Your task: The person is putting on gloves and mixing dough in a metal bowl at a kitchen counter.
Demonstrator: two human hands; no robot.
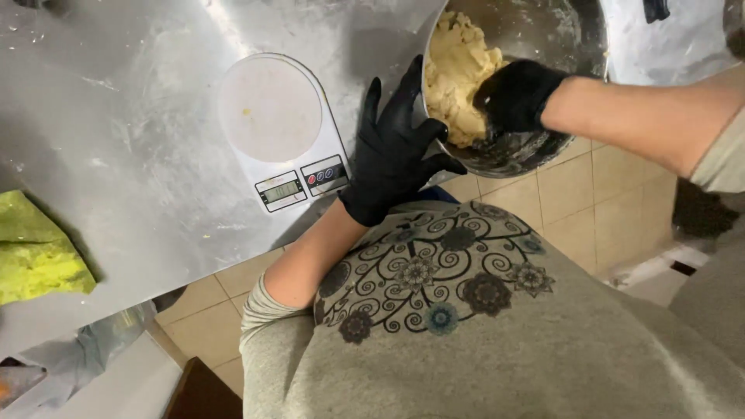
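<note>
Head view: left hand [396, 151], black glove, fingers spread wide, braces outer wall of steel bowl [535, 31] tilted at steel table [116, 116] edge. Right hand [516, 95], gloved, closed around pale dough [458, 70] inside bowl. White kitchen scale [279, 128] just beside left hand. Yellow cloth [35, 252] at far table edge.

Black gloves cover both hands [396, 151]; grey top with a swirling floral print.

Steel worktop [116, 140], scuffed, flour-dusted, catching dull overhead glare. White kitchen scale [279, 128] standing on it. Crumpled yellow-green cloth [35, 256] at worktop edge. Beige tiled floor [574, 186] below, dark grout lines.
</note>
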